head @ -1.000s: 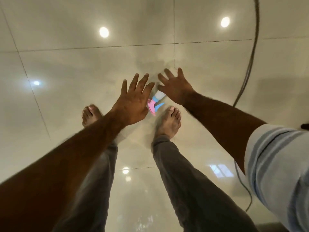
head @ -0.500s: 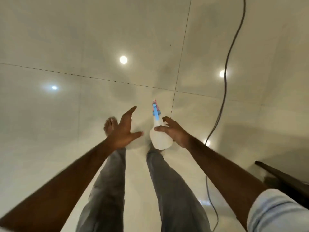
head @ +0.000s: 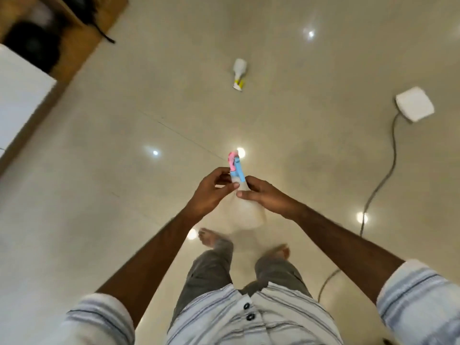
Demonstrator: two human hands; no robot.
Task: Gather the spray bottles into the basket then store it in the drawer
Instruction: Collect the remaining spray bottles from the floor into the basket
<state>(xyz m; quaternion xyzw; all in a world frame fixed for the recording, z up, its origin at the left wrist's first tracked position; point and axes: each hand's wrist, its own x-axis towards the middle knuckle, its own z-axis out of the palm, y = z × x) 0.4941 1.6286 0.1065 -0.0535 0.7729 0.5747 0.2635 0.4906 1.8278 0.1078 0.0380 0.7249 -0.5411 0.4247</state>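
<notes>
1. The white spray bottle [head: 245, 210] with the pink-and-blue trigger head is being held up in front of the person, above the tiled floor [head: 124, 195].
2. The left hand [head: 211, 192] is pinching the bottle's neck, fingers curled around it.
3. The right hand [head: 263, 195] is gripping the bottle's upper body, fingers wrapped around it.
4. A second spray bottle [head: 239, 72], yellow at the nozzle, is lying on the floor well ahead.
5. A white box [head: 414, 103] with a grey cable [head: 380, 180] is sitting to the right.
</notes>
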